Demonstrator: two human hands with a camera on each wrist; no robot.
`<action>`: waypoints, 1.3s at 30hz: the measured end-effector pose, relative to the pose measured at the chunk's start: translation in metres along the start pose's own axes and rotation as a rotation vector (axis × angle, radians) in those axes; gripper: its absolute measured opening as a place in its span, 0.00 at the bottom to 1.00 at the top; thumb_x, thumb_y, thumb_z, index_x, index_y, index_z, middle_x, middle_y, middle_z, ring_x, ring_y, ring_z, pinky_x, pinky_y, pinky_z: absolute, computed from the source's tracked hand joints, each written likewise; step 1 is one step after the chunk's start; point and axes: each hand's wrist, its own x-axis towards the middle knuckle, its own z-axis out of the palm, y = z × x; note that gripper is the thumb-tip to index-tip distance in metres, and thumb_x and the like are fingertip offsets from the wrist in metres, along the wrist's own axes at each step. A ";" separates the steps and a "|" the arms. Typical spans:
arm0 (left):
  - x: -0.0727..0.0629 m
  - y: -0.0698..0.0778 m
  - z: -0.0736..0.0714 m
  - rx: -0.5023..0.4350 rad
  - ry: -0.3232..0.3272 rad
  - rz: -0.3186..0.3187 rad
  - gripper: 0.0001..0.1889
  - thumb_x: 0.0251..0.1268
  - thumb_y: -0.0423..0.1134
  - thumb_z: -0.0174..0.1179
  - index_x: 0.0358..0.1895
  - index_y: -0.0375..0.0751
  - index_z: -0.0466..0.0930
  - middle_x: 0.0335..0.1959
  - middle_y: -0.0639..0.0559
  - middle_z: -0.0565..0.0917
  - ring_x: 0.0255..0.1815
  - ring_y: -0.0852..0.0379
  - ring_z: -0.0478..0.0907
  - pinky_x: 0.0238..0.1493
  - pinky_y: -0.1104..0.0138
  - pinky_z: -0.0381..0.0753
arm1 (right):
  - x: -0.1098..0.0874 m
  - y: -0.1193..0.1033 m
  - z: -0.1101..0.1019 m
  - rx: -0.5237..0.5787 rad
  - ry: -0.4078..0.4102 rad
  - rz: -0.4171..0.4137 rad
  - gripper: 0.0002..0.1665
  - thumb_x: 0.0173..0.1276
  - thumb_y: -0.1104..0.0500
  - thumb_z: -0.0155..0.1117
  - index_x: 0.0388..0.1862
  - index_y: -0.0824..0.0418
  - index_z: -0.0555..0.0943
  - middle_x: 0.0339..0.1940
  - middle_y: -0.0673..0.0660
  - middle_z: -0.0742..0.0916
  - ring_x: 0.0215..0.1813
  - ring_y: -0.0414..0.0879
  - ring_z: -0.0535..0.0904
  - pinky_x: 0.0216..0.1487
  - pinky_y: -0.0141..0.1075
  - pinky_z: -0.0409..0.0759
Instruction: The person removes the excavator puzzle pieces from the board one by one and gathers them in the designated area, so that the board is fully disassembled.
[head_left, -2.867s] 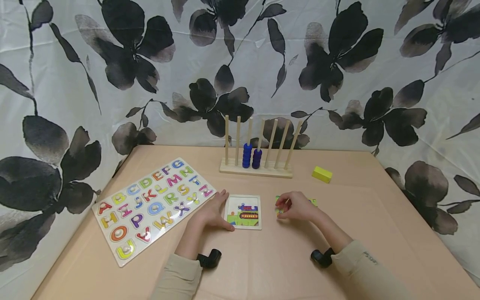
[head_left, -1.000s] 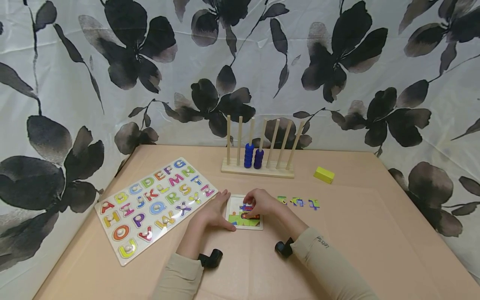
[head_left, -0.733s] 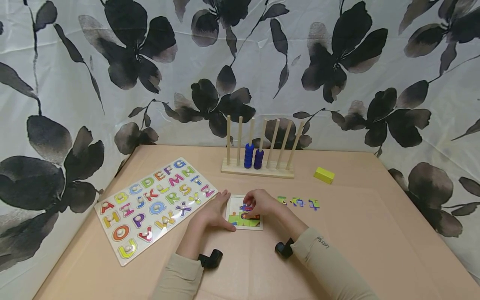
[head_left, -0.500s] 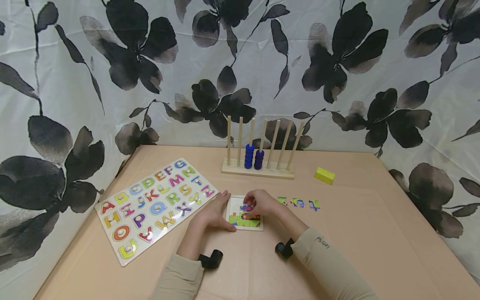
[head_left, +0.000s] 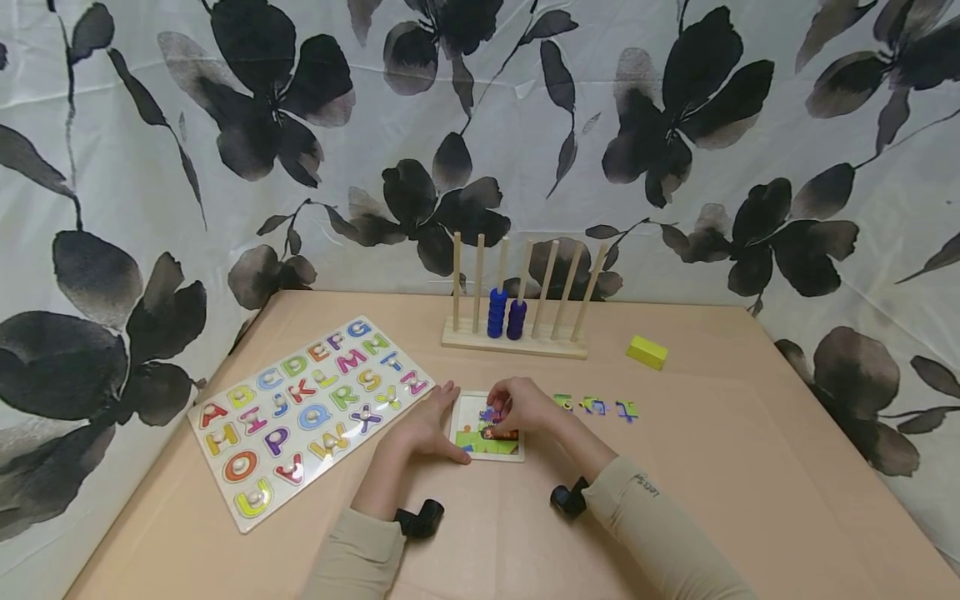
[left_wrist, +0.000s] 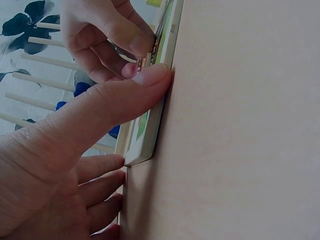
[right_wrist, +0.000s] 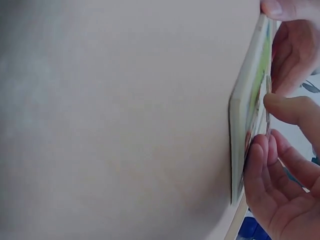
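Note:
A small jigsaw puzzle board point(head_left: 491, 456) with a pale rim lies mid-table, its picture partly filled with green ground and a red-and-dark vehicle. My left hand point(head_left: 427, 423) holds the board at its left side, thumb point(left_wrist: 152, 75) on the near rim and fingers by the left edge. Over the board's upper right, my right hand point(head_left: 525, 406) pinches a thin puzzle piece point(right_wrist: 268, 117) between thumb and fingers. That piece tilts close over the picture, and its printed face is mostly hidden. Three loose puzzle pieces point(head_left: 595, 406) lie in a row right of the board.
A white alphabet board point(head_left: 300, 408) with coloured knobbed letters lies slanted at left, close to my left hand. Behind stands a wooden peg rack point(head_left: 517, 342) with blue rings point(head_left: 497, 312) on two pegs. A yellow block point(head_left: 647, 352) sits at back right.
My right hand has moved left from the loose pieces to the puzzle board, bringing a piece with it. Over the last second it stays there almost unmoved. My left hand keeps its hold.

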 end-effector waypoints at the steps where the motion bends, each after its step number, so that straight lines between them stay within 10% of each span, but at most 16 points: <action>1: 0.000 0.000 0.000 -0.001 0.001 0.001 0.56 0.31 0.46 0.77 0.68 0.32 0.54 0.71 0.39 0.53 0.71 0.42 0.46 0.68 0.53 0.51 | 0.000 0.000 -0.001 0.008 0.002 0.002 0.20 0.44 0.66 0.76 0.37 0.66 0.78 0.27 0.54 0.79 0.28 0.42 0.73 0.28 0.28 0.75; 39: 0.003 -0.001 0.000 -0.003 0.002 -0.011 0.57 0.30 0.46 0.78 0.69 0.33 0.54 0.71 0.41 0.53 0.71 0.43 0.45 0.69 0.54 0.50 | -0.080 0.065 -0.066 -0.039 0.124 -0.084 0.22 0.43 0.65 0.75 0.39 0.69 0.80 0.29 0.55 0.80 0.29 0.46 0.75 0.30 0.30 0.79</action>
